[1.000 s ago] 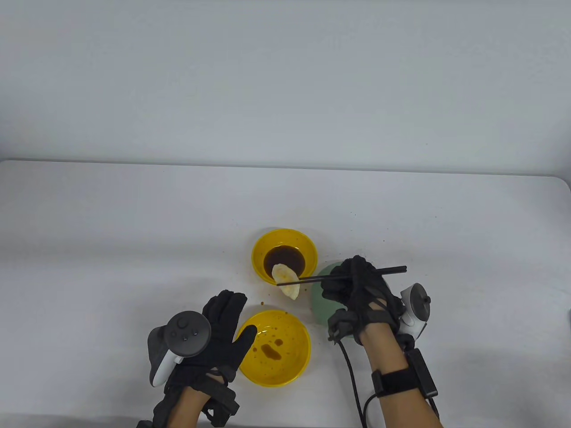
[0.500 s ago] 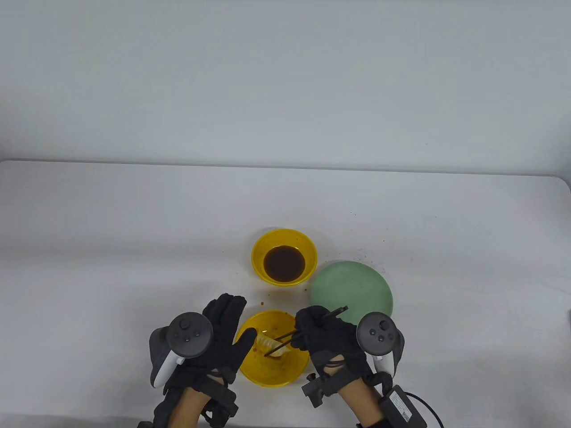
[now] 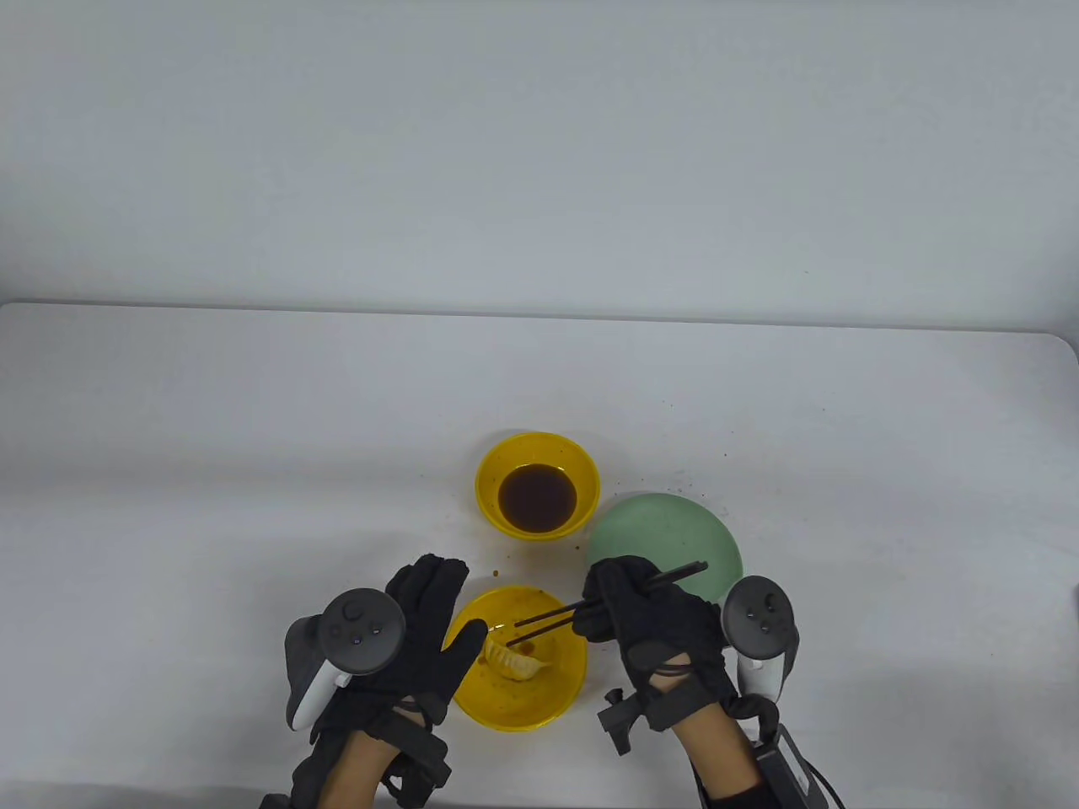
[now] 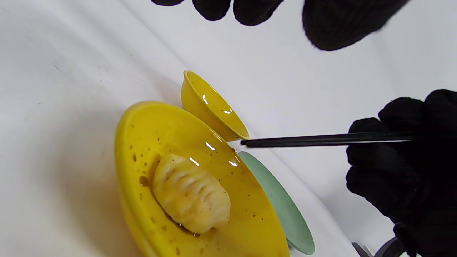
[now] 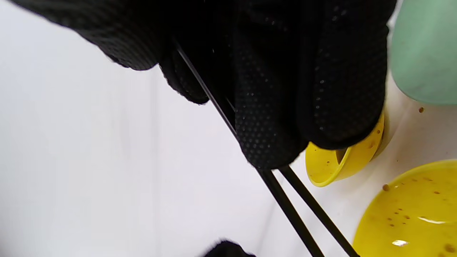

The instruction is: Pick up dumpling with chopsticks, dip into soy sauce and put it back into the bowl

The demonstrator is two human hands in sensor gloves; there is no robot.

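Pinching chopsticks (image 3: 590,607): right hand (image 3: 666,640) | left hand (image 3: 421,640) fingers spread | left wrist: dumpling (image 4: 191,192) pleats

A: Lighting is bright and even; the white bench (image 3: 253,421) shows only soft, faint shadows beside the hands.

B: Any glare?

A: Small white highlights on the glossy near yellow bowl (image 4: 142,117), around the dumpling (image 4: 191,192).

B: Focus?

A: The table view is sharp. In the right wrist view the gloved fingers (image 5: 271,89) loom large, their left edge blurred.
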